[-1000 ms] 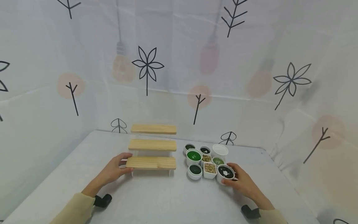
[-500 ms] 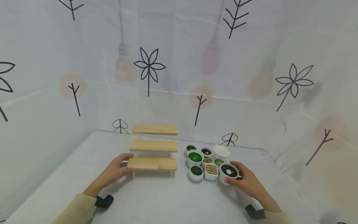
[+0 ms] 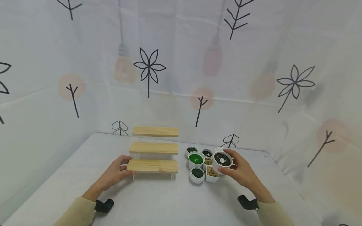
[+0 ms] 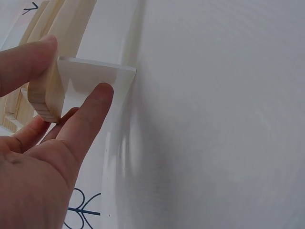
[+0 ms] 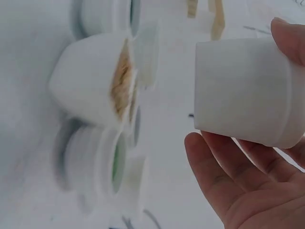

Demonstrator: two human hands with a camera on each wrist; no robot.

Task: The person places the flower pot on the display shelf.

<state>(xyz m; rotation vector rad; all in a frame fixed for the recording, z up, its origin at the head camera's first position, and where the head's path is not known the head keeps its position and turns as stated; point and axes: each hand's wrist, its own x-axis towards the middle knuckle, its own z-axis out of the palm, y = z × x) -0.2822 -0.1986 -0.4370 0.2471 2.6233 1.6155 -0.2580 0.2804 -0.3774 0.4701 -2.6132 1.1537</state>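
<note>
My left hand (image 3: 114, 173) pinches the left end of the lowest wooden board of a three-step display stand (image 3: 152, 166). In the left wrist view its thumb lies on one face of the board (image 4: 71, 28), and a finger reaches past the clear side panel (image 4: 102, 71). My right hand (image 3: 241, 172) holds a white cup (image 5: 240, 90) with a dark, nearly black filling and a pale mark on top. The cup is raised above the table, and in the head view it overlaps the small dishes behind it. Its handle lies by my fingers.
Left of the held cup stand several white dishes: a bright green bowl (image 3: 196, 158), a dark green one (image 3: 197, 173), a square dish of grainy brown bits (image 3: 212, 173) and a small dark one (image 3: 207, 153). A printed cloth wall (image 3: 175, 78) closes off the table's back.
My right hand has lifted the cup from the front right of the dishes, first slightly right, then up and left over them. The left hand stays on the stand.
</note>
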